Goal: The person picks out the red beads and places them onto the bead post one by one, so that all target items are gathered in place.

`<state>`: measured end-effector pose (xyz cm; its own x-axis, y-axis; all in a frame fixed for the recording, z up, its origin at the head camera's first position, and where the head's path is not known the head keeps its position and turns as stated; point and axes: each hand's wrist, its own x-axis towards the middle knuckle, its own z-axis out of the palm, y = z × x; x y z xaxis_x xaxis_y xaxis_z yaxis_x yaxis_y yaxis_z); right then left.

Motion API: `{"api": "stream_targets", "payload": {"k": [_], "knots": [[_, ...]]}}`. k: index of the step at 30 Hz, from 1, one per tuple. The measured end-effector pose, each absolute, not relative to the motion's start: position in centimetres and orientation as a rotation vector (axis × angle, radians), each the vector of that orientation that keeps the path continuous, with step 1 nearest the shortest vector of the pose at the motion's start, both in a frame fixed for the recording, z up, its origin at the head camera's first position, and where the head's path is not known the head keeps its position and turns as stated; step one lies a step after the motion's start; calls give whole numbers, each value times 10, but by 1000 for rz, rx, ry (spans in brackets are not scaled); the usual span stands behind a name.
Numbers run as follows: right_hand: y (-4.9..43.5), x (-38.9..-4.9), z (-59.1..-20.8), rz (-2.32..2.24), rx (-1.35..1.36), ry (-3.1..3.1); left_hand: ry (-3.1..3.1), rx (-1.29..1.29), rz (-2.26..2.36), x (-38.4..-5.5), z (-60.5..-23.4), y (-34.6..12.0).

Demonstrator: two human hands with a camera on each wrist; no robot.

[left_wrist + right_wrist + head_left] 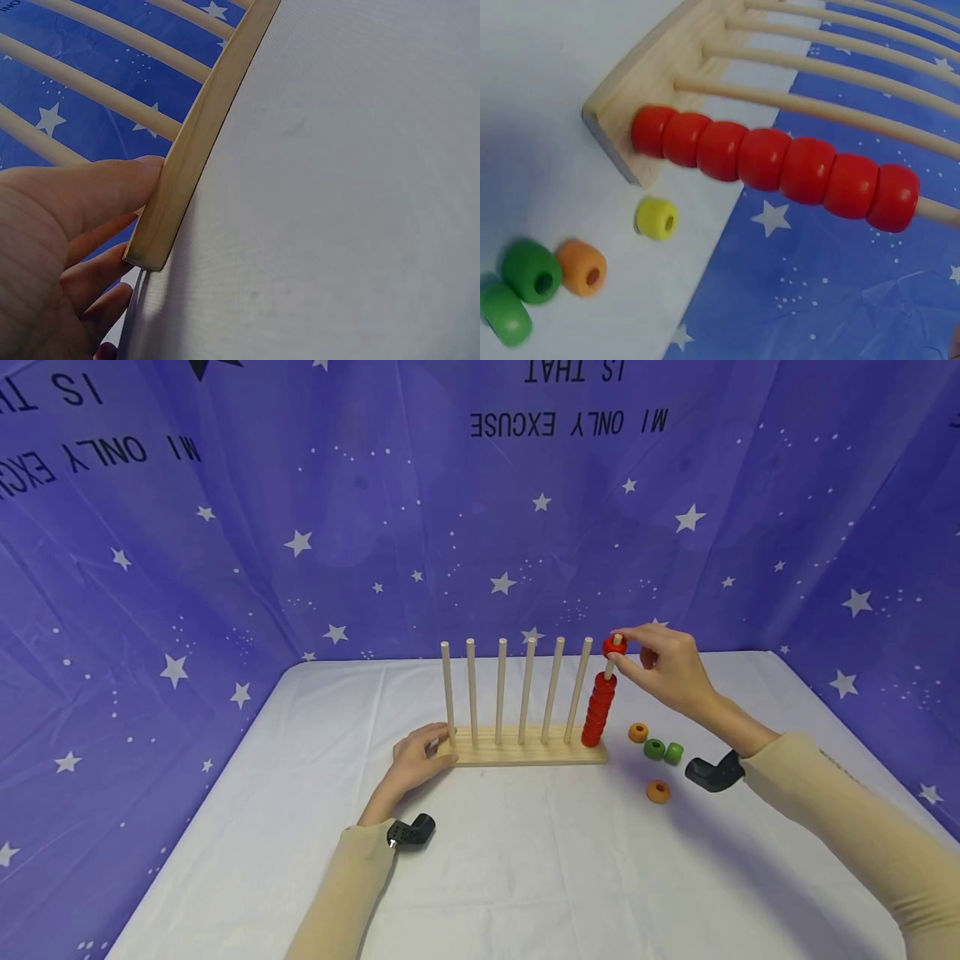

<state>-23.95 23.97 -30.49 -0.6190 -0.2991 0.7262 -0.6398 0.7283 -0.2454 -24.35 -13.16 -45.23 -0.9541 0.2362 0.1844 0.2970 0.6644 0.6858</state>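
A wooden peg rack (525, 752) with a row of upright pegs stands on the table. My left hand (417, 760) grips the left end of its base, thumb on the front edge in the left wrist view (112, 187). At the rightmost peg, my right hand (667, 666) pinches a red bead (613, 648) between thumb and fingers; the peg's tip shows through the bead's hole. Below it on the same peg sits a stack of several red beads (763, 160), reaching down to the base. The other pegs carry no beads.
Right of the rack lie an orange bead (638, 732), two green beads (654, 749) and, nearer the front, another orange bead (658, 791). The right wrist view shows a yellow bead (657, 218) near the base. A purple star-patterned cloth (420, 527) hangs behind the white table (525, 860).
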Motion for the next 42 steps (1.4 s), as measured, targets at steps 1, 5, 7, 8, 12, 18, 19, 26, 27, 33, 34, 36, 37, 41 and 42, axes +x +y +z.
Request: {"api": "stream_targets", "payload": {"k": [1, 5, 7, 8, 12, 18, 19, 26, 27, 33, 34, 36, 37, 41, 42], "knots": [[240, -239, -306, 659, 699, -2255, -2793, -452, -1163, -244, -453, -132], [240, -237, -310, 690, 682, -2275, -2804, -453, -1156, -244, -453, -131], [240, -237, -312, 691, 685, -2273, -2800, -460, -1140, -245, -454, -131], [240, -237, -313, 692, 687, -2271, -2801, -458, -1149, -245, -453, -131], [241, -239, -314, 702, 700, -2266, -2792, -467, -1139, -245, -451, -131], [242, -239, -319, 696, 715, -2283, -2805, -459, -1172, -245, -449, -132], [242, -240, -320, 693, 719, -2284, -2806, -455, -1181, -245, -450, -132], [242, -241, -325, 704, 742, -2280, -2802, -453, -1174, -245, -451, -132], [242, -241, -325, 700, 742, -2280, -2801, -453, -1175, -245, -451, -132], [243, -242, -328, 695, 729, -2290, -2808, -447, -1178, -245, -450, -131], [243, -242, -328, 696, 727, -2293, -2807, -450, -1166, -245, -450, -131], [243, -242, -330, 697, 721, -2302, -2806, -452, -1158, -245, -450, -131], [242, -242, -330, 698, 719, -2307, -2806, -453, -1153, -245, -450, -131], [242, -241, -334, 702, 712, -2317, -2807, -454, -1158, -244, -451, -131], [242, -240, -334, 707, 710, -2317, -2808, -453, -1160, -244, -451, -131]]}}
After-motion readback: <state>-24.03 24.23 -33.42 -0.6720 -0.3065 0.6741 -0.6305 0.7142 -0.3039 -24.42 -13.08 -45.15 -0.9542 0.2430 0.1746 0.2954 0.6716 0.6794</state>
